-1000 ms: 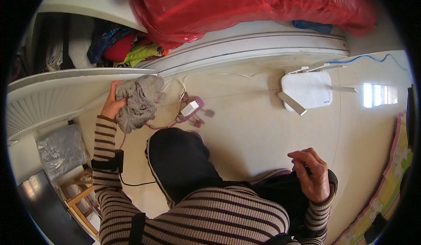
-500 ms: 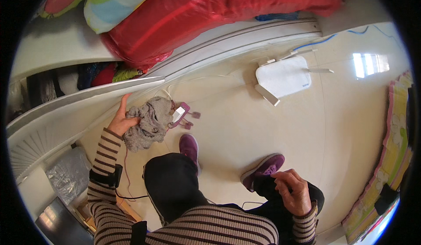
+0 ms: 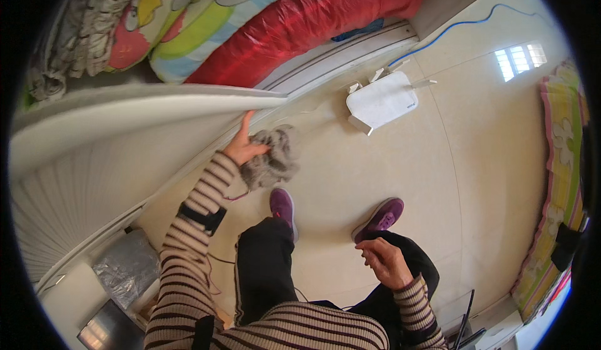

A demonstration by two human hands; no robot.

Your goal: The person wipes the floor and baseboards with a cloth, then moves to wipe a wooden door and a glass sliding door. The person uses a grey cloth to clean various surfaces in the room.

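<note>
My left hand [image 3: 243,148] grips a crumpled grey cloth [image 3: 273,157], its thumb over the cloth. An extended finger of this hand reaches up to the edge of a white door panel [image 3: 188,99] and appears to touch it. The cloth hangs above the floor just beyond my left shoe and is blurred at its right side. My right hand [image 3: 387,263] hovers over my right leg, its fingers curled in loosely, and no object shows in it.
A white router [image 3: 382,99] with several antennas lies on the pale tiled floor, a blue cable [image 3: 451,23] running behind it. Red and patterned bedding [image 3: 300,21] fills the cabinet. Flowered fabric [image 3: 560,162] hangs at right. A plastic-wrapped grey item [image 3: 127,267] sits at lower left.
The white panel has slid right along its track, with my left hand and the cloth moving right too. The purple corded item beside the cloth no longer shows. My right hand stays curled.
</note>
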